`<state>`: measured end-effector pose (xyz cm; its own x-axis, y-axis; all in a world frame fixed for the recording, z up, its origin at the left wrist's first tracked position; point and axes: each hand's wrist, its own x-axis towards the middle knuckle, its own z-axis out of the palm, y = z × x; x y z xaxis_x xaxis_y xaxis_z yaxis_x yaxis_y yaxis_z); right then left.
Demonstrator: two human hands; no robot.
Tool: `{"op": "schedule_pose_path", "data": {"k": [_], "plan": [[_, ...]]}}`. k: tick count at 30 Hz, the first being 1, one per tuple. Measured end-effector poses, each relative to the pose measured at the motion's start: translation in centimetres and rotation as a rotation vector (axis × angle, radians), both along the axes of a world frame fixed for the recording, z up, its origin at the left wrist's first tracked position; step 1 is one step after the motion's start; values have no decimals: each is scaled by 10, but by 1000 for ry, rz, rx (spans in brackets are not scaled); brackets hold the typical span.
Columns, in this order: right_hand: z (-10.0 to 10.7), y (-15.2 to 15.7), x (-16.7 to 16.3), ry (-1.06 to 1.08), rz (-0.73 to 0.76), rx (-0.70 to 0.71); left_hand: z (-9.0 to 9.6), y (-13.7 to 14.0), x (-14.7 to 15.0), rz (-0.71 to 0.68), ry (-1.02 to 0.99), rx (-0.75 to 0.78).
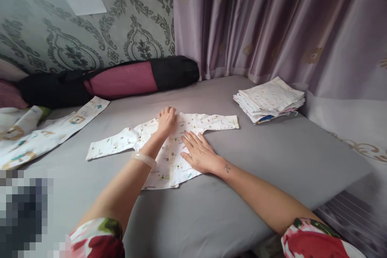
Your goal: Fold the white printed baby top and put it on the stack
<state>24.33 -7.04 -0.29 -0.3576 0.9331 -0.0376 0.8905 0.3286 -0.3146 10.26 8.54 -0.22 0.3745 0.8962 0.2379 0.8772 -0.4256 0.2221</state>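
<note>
Shirt [175,145]: lying spread on the gray sheet [278,161]; pressing its front with a flat, open right hand [196,153], likely steadying it; farther up, resting a curled left hand [167,121], not showing whether pinching; beyond, having the folded stack [270,97] apart, presumably for room.

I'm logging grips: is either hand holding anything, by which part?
The right hand lies flat on the shirt, holding nothing. The left hand curls at the shirt's top; whether it grips cannot be told.
</note>
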Motion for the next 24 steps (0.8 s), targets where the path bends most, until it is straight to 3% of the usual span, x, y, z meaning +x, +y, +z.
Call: {"op": "schedule_pose_path", "data": {"k": [4, 6, 13, 24], "plan": [[0, 1, -1, -3, -6, 3, -7, -12, 19, -387, 17, -75], [1, 0, -1, -3, -3, 4, -14, -9, 23, -451, 49, -136], [6, -9, 0, 11, -1, 2, -29, 6, 21, -446, 121, -152], [7, -16, 2, 17, 9, -21, -21, 4, 32, -337, 149, -124]]}}
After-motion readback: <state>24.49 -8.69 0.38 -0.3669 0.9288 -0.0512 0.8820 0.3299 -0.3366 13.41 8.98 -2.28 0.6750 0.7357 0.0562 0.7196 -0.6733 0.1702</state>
